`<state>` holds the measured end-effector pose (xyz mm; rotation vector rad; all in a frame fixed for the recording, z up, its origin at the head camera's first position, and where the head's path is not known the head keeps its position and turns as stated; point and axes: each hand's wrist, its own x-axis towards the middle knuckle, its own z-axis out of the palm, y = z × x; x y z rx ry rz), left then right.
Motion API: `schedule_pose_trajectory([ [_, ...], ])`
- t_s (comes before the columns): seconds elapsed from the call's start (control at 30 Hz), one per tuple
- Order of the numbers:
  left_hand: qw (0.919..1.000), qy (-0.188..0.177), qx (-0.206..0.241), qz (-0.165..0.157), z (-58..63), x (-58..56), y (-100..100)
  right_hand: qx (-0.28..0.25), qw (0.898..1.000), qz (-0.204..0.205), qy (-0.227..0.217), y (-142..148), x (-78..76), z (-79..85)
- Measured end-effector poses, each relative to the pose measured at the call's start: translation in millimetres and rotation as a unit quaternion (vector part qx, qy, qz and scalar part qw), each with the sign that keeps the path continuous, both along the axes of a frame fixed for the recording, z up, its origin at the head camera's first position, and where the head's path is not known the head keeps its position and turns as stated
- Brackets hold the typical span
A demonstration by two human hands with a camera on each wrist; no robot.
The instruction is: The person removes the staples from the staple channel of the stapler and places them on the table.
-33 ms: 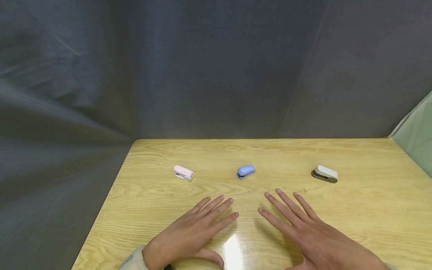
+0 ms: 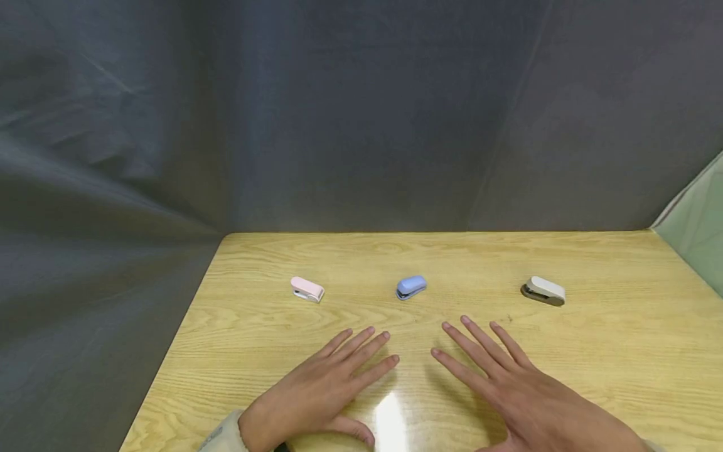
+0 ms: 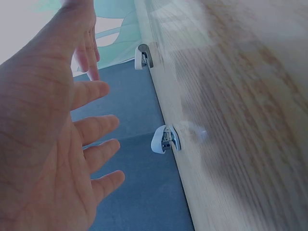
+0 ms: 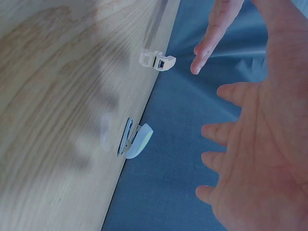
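Note:
Three small staplers are spread in a row across the wooden table (image 2: 254, 339): a pink stapler (image 2: 307, 289) on the left, a blue stapler (image 2: 411, 287) in the middle and a white-and-grey stapler (image 2: 543, 291) on the right. My left hand (image 2: 322, 392) is held palm down over the front of the table, fingers spread and holding nothing. Across from it, my right hand (image 2: 519, 392) has its fingers spread too, with nothing in it. Both wrist views show the palms raised above the tabletop, apart from the blue stapler (image 3: 165, 139).
A dark cloth (image 2: 361, 125) hangs behind the table and along its left side. Pale green material (image 2: 695, 220) shows beyond the right edge. Between the hands a bright reflection lies on the tabletop.

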<state>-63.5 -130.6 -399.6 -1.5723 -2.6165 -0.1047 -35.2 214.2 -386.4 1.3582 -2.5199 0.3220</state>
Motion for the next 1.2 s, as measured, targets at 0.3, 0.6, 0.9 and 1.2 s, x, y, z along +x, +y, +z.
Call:
schedule_pose_trajectory([
  [0.3,0.9999,0.0,0.01,0.009,4.4,1.2,-5,0.032,0.999,-0.016,0.005,-3,-2.1,1.7],
  [0.6,0.9995,0.015,0.01,0.027,5.7,-0.1,-14,0.009,1.0,-0.017,-0.002,-14,-6.3,4.2],
  [0.9,0.9985,0.044,0.004,0.032,4.7,-0.7,-18,0.022,1.0,-0.018,0.006,-38,-16.7,-1.8],
  [1.2,0.9977,0.037,-0.012,0.056,3.2,-10.4,-24,0.02,0.999,-0.02,-0.036,-52,-24.1,-8.2],
])
